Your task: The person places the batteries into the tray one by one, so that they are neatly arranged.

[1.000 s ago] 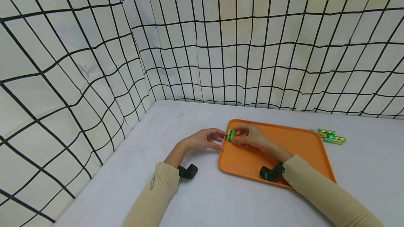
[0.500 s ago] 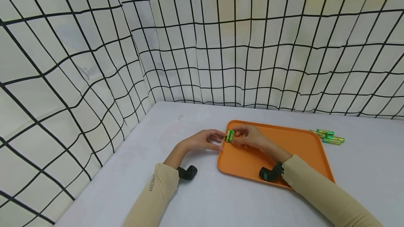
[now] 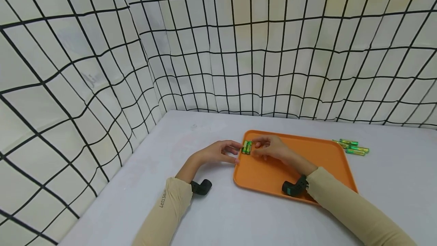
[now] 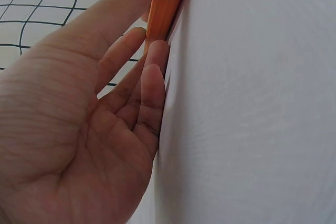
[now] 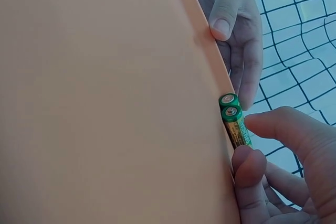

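Batts (image 5: 235, 123) in tray (image 3: 314, 155), R hand (image 3: 275, 149) prob. touching one.

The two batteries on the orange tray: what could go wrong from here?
The right hand is close beside the two batteries, so a nudge might roll them apart. The left hand is at the rim of the tray and could shift it. The loose batteries outside the tray might roll away.

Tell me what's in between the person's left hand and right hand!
Two green batteries, lying side by side on the orange tray, are between the left hand and the right hand. The head view shows it.
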A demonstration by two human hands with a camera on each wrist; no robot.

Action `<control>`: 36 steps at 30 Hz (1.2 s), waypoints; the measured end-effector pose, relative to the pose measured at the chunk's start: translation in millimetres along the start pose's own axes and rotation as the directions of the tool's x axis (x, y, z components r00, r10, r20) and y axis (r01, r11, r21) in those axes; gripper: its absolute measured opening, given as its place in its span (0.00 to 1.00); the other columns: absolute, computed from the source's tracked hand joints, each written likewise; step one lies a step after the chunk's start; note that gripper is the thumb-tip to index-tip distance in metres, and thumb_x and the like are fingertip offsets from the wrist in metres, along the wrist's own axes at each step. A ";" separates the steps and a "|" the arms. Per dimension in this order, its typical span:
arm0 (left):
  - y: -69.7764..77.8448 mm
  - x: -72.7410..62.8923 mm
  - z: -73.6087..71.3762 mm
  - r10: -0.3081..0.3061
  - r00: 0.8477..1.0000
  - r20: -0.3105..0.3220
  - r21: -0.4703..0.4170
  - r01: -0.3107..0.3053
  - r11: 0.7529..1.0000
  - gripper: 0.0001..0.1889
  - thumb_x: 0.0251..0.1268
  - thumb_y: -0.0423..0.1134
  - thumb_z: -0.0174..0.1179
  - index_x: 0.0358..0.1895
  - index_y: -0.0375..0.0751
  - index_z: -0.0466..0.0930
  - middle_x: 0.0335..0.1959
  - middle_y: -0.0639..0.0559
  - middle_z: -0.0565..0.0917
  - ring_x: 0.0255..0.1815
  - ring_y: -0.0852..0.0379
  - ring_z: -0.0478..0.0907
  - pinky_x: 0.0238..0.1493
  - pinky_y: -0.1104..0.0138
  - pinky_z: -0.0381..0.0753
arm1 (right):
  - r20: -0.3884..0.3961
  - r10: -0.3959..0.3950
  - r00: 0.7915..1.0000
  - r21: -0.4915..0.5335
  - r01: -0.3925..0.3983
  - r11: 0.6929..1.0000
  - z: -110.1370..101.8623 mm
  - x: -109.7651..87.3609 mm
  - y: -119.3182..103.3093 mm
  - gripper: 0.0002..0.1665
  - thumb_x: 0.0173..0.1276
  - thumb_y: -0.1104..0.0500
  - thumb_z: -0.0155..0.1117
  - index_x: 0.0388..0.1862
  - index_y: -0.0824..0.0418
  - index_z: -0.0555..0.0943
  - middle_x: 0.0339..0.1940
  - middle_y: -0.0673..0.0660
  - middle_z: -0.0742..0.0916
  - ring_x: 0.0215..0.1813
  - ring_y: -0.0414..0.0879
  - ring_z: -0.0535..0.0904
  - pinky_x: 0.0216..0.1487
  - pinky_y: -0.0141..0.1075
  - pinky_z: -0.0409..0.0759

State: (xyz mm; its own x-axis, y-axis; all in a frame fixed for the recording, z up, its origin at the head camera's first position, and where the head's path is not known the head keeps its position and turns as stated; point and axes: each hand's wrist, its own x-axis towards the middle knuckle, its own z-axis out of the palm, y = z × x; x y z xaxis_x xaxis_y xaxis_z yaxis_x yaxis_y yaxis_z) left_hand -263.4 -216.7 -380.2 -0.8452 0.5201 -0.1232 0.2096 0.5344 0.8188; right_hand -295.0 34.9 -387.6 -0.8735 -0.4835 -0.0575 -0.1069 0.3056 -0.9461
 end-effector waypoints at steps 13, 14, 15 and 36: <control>0.8 0.7 0.4 0.001 1.000 -0.003 0.014 -0.001 1.000 0.29 0.62 0.39 0.68 0.67 0.44 0.72 0.57 0.51 0.80 0.58 0.56 0.75 0.54 0.67 0.74 | -0.029 -0.004 1.000 0.018 0.005 1.000 -10.9 -8.5 2.9 0.24 0.65 0.63 0.68 0.58 0.73 0.76 0.40 0.57 0.81 0.29 0.42 0.79 0.26 0.31 0.77; 0.8 0.4 0.4 0.002 1.000 -0.003 0.017 -0.002 1.000 0.29 0.62 0.39 0.68 0.67 0.44 0.72 0.57 0.51 0.80 0.58 0.56 0.75 0.53 0.67 0.74 | -0.030 -0.009 1.000 0.014 0.009 1.000 -11.8 -9.3 3.2 0.24 0.65 0.63 0.68 0.57 0.73 0.76 0.39 0.57 0.81 0.29 0.42 0.79 0.27 0.32 0.77; 0.6 0.4 0.3 0.002 1.000 -0.002 0.019 -0.002 1.000 0.29 0.62 0.39 0.68 0.67 0.44 0.72 0.56 0.51 0.80 0.58 0.56 0.75 0.53 0.67 0.74 | -0.032 -0.012 0.999 0.013 0.012 1.000 -12.7 -10.1 3.4 0.23 0.65 0.63 0.68 0.57 0.73 0.77 0.39 0.57 0.82 0.29 0.42 0.79 0.27 0.32 0.77; 0.8 0.4 1.0 0.018 1.000 0.000 0.021 -0.018 1.000 0.29 0.62 0.39 0.68 0.67 0.43 0.72 0.56 0.50 0.80 0.58 0.55 0.75 0.54 0.67 0.74 | -0.080 0.000 0.997 0.080 0.007 0.997 -38.1 -28.4 13.3 0.24 0.67 0.60 0.67 0.57 0.72 0.76 0.37 0.55 0.83 0.29 0.43 0.79 0.30 0.31 0.77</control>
State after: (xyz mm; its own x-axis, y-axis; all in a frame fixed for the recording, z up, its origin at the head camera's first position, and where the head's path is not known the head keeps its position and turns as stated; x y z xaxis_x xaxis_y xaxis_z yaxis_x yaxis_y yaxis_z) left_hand -263.1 -215.3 -380.1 -0.8414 0.5293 -0.1087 0.2346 0.5390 0.8090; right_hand -289.7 83.9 -386.5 -0.9087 -0.4162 -0.0313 -0.0744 0.2355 -0.9690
